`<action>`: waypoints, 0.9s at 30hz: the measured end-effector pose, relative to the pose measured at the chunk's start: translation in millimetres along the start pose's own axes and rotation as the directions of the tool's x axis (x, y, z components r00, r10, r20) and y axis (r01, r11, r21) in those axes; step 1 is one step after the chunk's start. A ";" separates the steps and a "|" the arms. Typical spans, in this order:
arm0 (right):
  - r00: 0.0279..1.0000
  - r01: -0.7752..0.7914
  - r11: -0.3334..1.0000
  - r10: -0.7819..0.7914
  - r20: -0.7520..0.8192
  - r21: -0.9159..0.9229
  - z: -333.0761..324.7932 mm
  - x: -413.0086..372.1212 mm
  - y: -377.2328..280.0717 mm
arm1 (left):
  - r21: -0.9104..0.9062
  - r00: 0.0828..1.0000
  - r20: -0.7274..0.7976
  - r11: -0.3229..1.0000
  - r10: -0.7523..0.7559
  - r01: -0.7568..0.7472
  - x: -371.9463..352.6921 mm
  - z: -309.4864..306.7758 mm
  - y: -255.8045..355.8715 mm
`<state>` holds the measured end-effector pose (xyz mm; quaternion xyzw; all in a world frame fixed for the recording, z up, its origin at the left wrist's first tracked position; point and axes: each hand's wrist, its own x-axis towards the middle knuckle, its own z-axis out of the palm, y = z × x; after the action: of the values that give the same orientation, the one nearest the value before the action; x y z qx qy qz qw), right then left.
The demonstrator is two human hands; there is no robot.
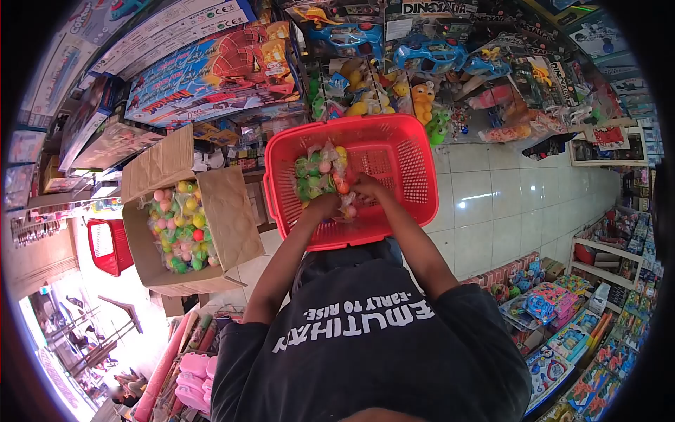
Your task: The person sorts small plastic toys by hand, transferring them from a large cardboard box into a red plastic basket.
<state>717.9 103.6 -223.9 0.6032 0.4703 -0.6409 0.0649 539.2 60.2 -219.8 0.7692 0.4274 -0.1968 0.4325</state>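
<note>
Bagged small colourful balls [316, 172], green, pink and orange, lie in the left part of a red plastic basket [415, 211]. My left hand [325, 206] is at the near edge of these bags, its fingers mostly hidden from above. From the right, my right hand [364, 186] reaches in with curled fingers, closed on the plastic bag beside an orange-red ball. Left of the basket stands an open cardboard box [239, 218], filled with more bagged balls [183, 228] in clear plastic.
Boxed toys [211, 74] are stacked beyond the cardboard box. Hanging toys [422, 102] and blue toy packs [429, 55] border the basket's far side. Another red basket [110, 246] stands at left. Pale floor tiles [485, 204] extend right, towards shelves of packaged toys [612, 260].
</note>
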 end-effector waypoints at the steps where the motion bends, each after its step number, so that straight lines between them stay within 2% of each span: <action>1: 0.997 0.060 0.997 -0.058 -0.048 0.050 1.2 2.7 0.7 | 0.000 1.000 -0.001 1.000 -0.002 0.002 -2.0 -2.7 4.2; 2: 0.997 0.061 0.997 -0.058 -0.045 0.048 2.3 8.3 1.9 | -0.042 0.997 -0.057 0.998 -0.057 0.054 -4.0 -3.8 9.7; 4: 0.977 0.204 0.978 -0.207 -0.059 -0.052 5.6 32.0 12.0 | -0.090 0.987 -0.109 0.990 -0.119 0.109 -6.5 -0.6 13.5; 6: 0.979 0.196 0.979 -0.199 -0.050 -0.058 5.9 23.4 3.4 | -0.090 0.952 -0.270 0.989 -0.142 0.121 -5.7 4.2 14.4; 7: 0.981 0.187 0.980 -0.190 -0.045 -0.063 6.7 20.9 0.4 | -0.089 0.953 -0.269 0.989 -0.140 0.120 -2.3 7.0 11.7; 9: 0.975 0.209 0.974 -0.214 -0.053 -0.091 12.1 23.9 -0.6 | -0.213 0.954 -0.289 0.977 -0.075 0.012 -0.5 7.0 9.0; 11: 0.969 0.233 0.965 -0.241 -0.054 -0.119 20.1 33.6 4.9 | -0.244 0.939 -0.324 0.969 -0.117 0.036 -7.9 5.7 9.7; 13: 0.911 0.387 0.915 -0.398 -0.109 -0.112 26.2 36.4 7.7 | -0.273 0.920 -0.360 0.960 -0.157 0.057 -8.2 7.2 4.2; 14: 0.910 0.388 0.915 -0.400 -0.112 -0.112 25.7 37.3 9.8 | -0.288 0.930 -0.336 0.956 -0.148 0.047 -6.8 5.8 1.2; 17: 0.935 0.330 0.939 -0.340 -0.104 -0.101 17.7 21.9 0.3 | -0.279 0.932 -0.338 0.960 -0.129 0.032 -18.2 -10.1 12.3; 19: 0.981 0.196 0.980 -0.196 -0.012 0.026 10.3 15.5 -1.7 | -0.255 0.925 -0.359 0.966 -0.127 0.034 -21.2 -6.7 11.3; 20: 0.980 0.197 0.980 -0.197 -0.011 0.026 9.2 12.6 -3.4 | -0.288 0.913 -0.388 0.958 -0.124 0.007 -15.0 2.1 5.8; 22: 0.999 0.019 0.999 -0.018 0.047 -0.038 4.2 10.5 -4.3 | -0.316 0.899 -0.423 0.948 -0.117 -0.026 -9.5 6.7 4.2; 23: 0.999 0.022 0.999 -0.021 0.041 -0.039 2.1 9.8 -5.6 | -0.291 0.909 -0.400 0.957 -0.118 -0.004 -6.6 8.5 3.5; 25: 0.944 -0.136 0.940 0.219 0.245 -0.313 1.1 11.9 -2.6 | -0.265 0.918 -0.379 0.964 -0.119 0.015 -0.5 6.0 3.5; 27: 0.932 -0.136 0.955 0.213 0.294 -0.263 8.2 14.4 5.3 | -0.272 0.909 -0.361 0.956 -0.206 0.108 1.8 7.8 3.8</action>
<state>711.7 102.1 -240.0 0.5192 0.4711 -0.6604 0.2691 543.9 53.6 -223.4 0.6960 0.5859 -0.0213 0.4146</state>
